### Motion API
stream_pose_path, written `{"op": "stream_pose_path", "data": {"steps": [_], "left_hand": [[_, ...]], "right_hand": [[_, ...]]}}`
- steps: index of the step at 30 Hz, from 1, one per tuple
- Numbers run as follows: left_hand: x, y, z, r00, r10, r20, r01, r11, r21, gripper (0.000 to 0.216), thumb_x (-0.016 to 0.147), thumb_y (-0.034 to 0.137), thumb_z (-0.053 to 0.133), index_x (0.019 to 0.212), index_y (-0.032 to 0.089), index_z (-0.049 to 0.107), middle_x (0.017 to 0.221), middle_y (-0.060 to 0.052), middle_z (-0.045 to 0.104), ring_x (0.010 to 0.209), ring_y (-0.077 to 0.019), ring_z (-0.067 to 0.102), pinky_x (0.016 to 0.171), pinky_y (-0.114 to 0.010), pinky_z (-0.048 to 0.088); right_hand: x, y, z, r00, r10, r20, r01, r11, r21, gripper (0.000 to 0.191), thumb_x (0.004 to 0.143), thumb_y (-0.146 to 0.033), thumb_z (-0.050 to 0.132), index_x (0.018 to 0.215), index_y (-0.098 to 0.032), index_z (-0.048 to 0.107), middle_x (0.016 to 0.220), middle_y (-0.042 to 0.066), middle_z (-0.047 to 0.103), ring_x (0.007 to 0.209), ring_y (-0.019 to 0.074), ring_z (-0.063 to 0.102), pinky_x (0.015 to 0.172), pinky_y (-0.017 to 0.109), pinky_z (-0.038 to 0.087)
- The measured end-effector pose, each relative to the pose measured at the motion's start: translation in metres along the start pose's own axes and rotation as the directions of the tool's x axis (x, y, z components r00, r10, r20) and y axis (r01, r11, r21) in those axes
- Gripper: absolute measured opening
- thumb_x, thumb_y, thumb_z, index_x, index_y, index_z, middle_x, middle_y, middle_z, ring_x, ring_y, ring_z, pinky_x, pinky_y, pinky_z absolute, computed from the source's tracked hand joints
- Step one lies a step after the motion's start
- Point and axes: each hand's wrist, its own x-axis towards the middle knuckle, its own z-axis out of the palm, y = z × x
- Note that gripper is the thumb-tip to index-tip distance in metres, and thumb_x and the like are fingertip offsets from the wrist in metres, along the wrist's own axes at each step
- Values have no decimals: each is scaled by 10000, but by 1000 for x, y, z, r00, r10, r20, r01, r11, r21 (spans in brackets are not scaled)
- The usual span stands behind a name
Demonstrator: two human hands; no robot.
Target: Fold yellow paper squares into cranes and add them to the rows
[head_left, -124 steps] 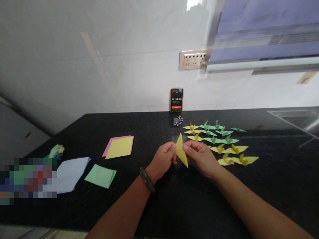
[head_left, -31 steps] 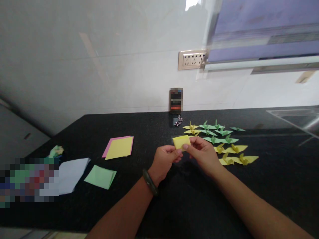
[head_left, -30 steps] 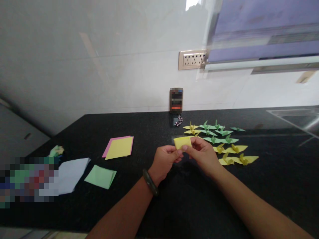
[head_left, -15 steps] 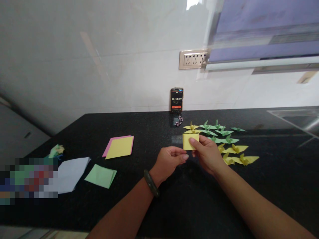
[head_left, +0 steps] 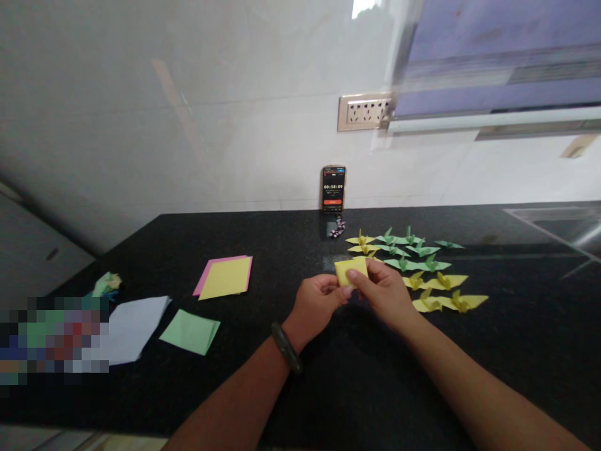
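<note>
A small folded square of yellow paper (head_left: 344, 269) is held up above the black counter, between both hands. My right hand (head_left: 385, 288) pinches it from the right, thumb across its near face and fingers behind. At its lower left corner my left hand (head_left: 320, 304) is closed, with thumb and fingertips gripping the edge; a dark bangle (head_left: 285, 347) circles that wrist. Just beyond and to the right stand several folded paper cranes, among them a green crane (head_left: 431, 264) and a yellow crane (head_left: 462, 302).
A phone (head_left: 333, 189) showing a timer leans on the wall, with a beaded strap (head_left: 337, 228) before it. To the left lie yellow and pink sheets (head_left: 226, 279), green paper (head_left: 190, 332) and white paper (head_left: 136, 329). A sink edge (head_left: 539, 241) is at the right.
The yellow paper has shifted left and slightly down in my right hand, and it is now tilted. My left fingers have come onto its lower corner.
</note>
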Motion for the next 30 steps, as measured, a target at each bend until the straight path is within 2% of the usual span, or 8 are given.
{"op": "stream_pose_path", "data": {"steps": [3, 7, 12, 15, 18, 23, 30], "left_hand": [[1, 2, -1, 999, -47, -10, 46, 995, -86, 248, 628, 332, 703, 724, 106, 672, 625, -53, 661, 560, -124, 578, 574, -242, 456], [3, 4, -6, 999, -46, -21, 44, 993, -109, 222, 644, 311, 689, 725, 105, 666, 601, -42, 642, 535, -104, 556, 561, -224, 449], [4, 5, -11, 999, -42, 14, 43, 994, -105, 220, 678, 314, 657, 749, 106, 667, 601, -25, 609, 529, -91, 532, 561, -220, 449], [5, 5, -14, 999, -42, 31, 45, 994, -104, 238, 680, 336, 655, 739, 105, 660, 599, -20, 591, 532, -90, 528, 563, -220, 453], [7, 4, -17, 999, -48, 26, 50, 992, -113, 244, 683, 344, 654, 727, 104, 648, 599, -11, 572, 535, -88, 524, 570, -222, 460], [8, 2, -19, 998, -43, 50, 49, 989, -137, 247, 687, 348, 653, 725, 104, 640, 608, -4, 551, 544, -81, 514, 573, -216, 463], [9, 0, -20, 995, -66, 78, 85, 955, -284, 291, 681, 398, 657, 691, 113, 601, 614, 2, 521, 542, -75, 494, 568, -225, 472]], "right_hand": [[-1, 0, -2, 998, -55, 22, 56, 997, -58, 289, 746, -447, 586, 716, -161, 598, 600, -9, 530, 507, 101, 446, 464, 223, 364], [1, 3, -6, 999, -38, -27, 39, 999, 19, 381, 818, -504, 461, 669, -173, 577, 545, -8, 484, 505, 118, 455, 469, 234, 385], [4, -2, -8, 999, 2, -36, 1, 996, 91, 291, 765, -455, 559, 838, -179, 622, 607, -5, 528, 508, 110, 451, 469, 233, 407], [3, -9, -8, 998, -20, -51, 26, 993, 116, 288, 728, -400, 611, 923, -188, 620, 675, -3, 554, 520, 100, 471, 471, 230, 425], [3, -12, -9, 996, -53, -73, 61, 991, 118, 321, 718, -358, 627, 997, -201, 606, 660, -18, 543, 530, 100, 488, 481, 231, 434], [3, -11, -11, 998, -54, -25, 55, 997, 57, 266, 734, -362, 608, 928, -182, 639, 685, 10, 596, 549, 111, 512, 503, 248, 444], [3, -11, -11, 996, -85, -20, 86, 995, 58, 237, 747, -361, 590, 886, -178, 645, 634, 1, 592, 525, 110, 511, 507, 254, 447]]}}
